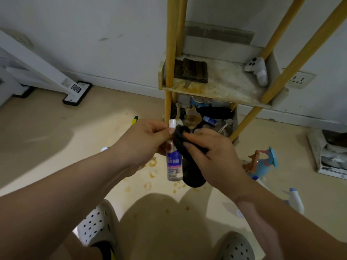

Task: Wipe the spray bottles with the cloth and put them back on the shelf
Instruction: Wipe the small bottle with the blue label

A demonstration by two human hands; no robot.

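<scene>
Gripping high, the left hand [144, 139] pinches the small clear spray bottle [174, 166] just under its white cap, while the right hand [212, 154] has its fingers curled round the black cloth [191, 166], pressing it to the bottle's shoulder in mid-air before the wooden shelf [221, 85]. That pinch looks thin: a hard rub could twist the bottle loose and drop it on the floor [56, 128] by the trigger bottles [266, 162].
</scene>
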